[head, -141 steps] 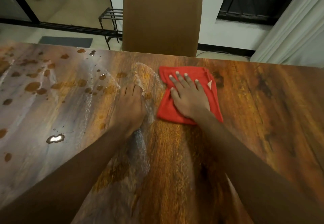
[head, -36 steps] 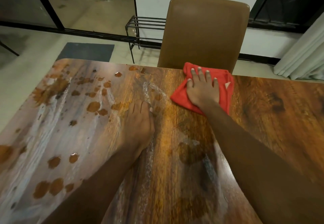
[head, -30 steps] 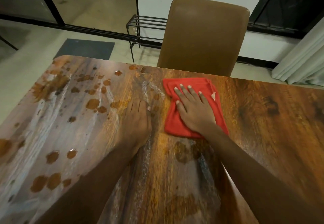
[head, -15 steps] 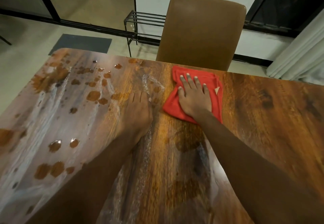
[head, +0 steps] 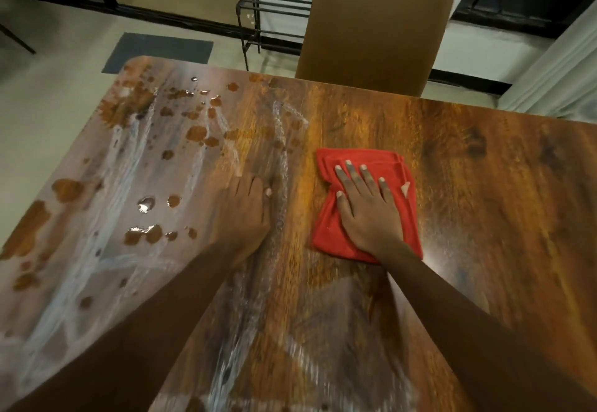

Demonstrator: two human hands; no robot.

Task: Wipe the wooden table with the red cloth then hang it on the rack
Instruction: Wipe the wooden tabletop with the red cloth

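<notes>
Right hand (head: 368, 214) flat, fingers straight, pressing red cloth (head: 400, 218) on wooden surface (head: 484, 201). Left hand (head: 245, 214) flat on surface, holding nothing, beside wet drops (head: 145, 203).

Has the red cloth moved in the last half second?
Yes. The red cloth slid back, away from the far edge of the table by the chair.

No legible text, labels, brands, numbers or signs anywhere.
</notes>
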